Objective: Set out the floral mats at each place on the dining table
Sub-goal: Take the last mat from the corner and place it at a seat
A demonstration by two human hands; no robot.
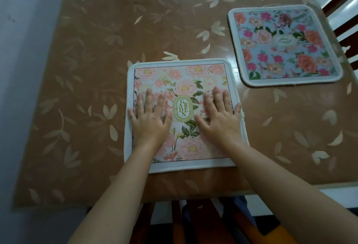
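Observation:
A pale pink floral mat (182,81) with a white border and a green "GARDEN" oval lies flat near the table's front edge. My left hand (150,117) rests palm-down on its left half, fingers spread. On the mat's right half my right hand (219,115) lies flat in the same way. Neither hand grips anything. A second mat (284,46), blue with bright pink and orange flowers, lies flat at the table's right side, apart from both hands.
The table (108,54) wears a brown cloth with pale leaf prints. A dark wooden chair (341,3) stands at the right edge beside the blue mat. Another chair (193,216) shows under the front edge. A wall (17,69) runs along the left.

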